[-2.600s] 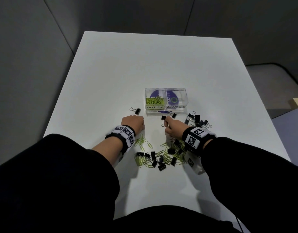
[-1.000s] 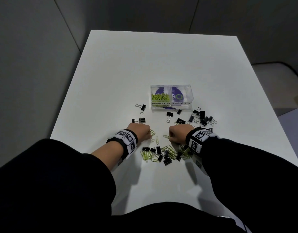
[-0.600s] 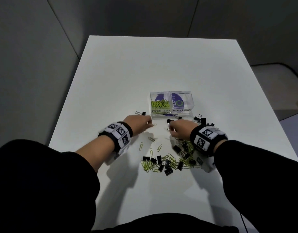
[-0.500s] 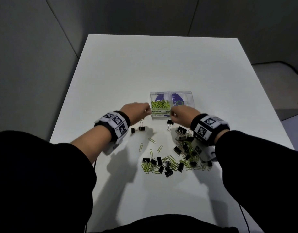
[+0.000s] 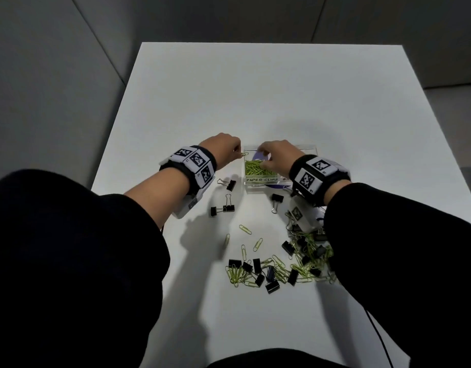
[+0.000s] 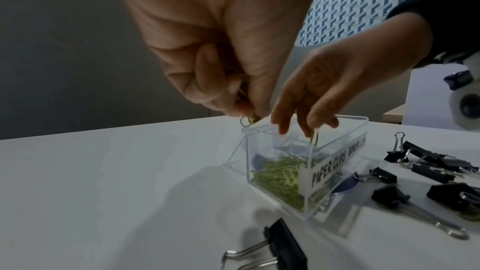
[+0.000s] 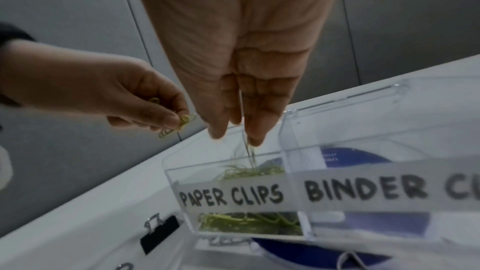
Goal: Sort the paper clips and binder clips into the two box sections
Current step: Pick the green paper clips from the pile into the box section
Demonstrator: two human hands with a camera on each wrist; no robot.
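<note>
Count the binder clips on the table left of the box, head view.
3. One binder clip by the box's near-left corner; a second clip and third clip side by side nearer the person. The left wristband may hide more.

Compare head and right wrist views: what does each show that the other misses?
Head only: the mixed pile of loose clips nearer the person on the table.
Right wrist only: the BINDER CLIPS label in full, its section showing no clips.
Both: the left hand pinching paper clips beside the box, and the right hand over the PAPER CLIPS section, a clip at its fingertips.
</note>
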